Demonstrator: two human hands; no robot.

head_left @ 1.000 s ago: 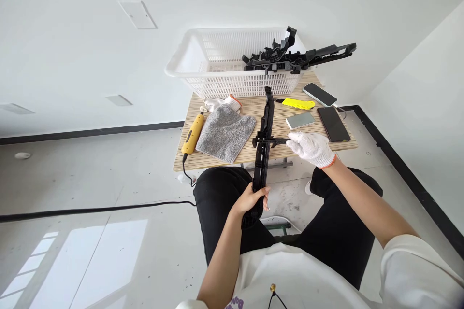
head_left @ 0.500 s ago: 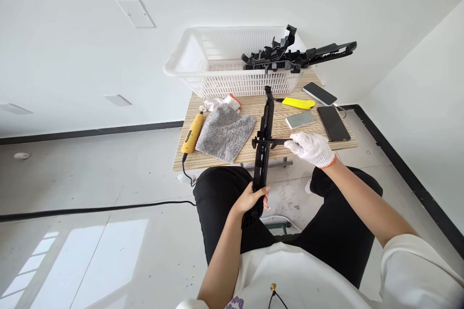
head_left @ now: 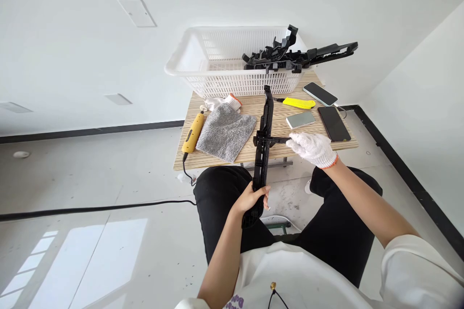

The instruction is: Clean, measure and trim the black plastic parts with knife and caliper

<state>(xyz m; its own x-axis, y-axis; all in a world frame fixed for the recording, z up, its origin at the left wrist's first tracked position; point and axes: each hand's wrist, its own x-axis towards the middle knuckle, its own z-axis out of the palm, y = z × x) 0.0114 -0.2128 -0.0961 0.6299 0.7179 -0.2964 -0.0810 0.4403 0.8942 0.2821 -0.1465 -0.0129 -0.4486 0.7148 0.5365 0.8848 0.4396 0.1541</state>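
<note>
a bare white wall is filling the top of the frame and a glossy grey floor is spreading across the lower left, with a black cord [head_left: 90, 210] trailing over it. a small slatted wooden table [head_left: 279, 113] is standing at the centre, just beyond the person's knees.

the left hand [head_left: 250, 199], bare, is sitting low in the centre of the frame with its fingers wrapped tight around the near end of a long black part [head_left: 266, 120]. the part is running up the frame from the lap and over the table, its far end reaching close to a white basket [head_left: 181, 70]. the right hand [head_left: 313, 148], in a white knit glove, is hovering right of centre over the table's near edge. its fingers are pinching shut on the end of a thin black rod [head_left: 277, 140], which is lying crosswise against the middle of the long part and touching it.

more black parts [head_left: 290, 55] are piling up in the basket at the table's far side, one sticking out to the right. a grey cloth [head_left: 225, 131] is lying left of the long part, with a yellow tool [head_left: 193, 133] on its left and a spare glove [head_left: 222, 103] above it. a yellow cutter [head_left: 299, 103] and three phones [head_left: 334, 123] are lying on the table's right side.
</note>
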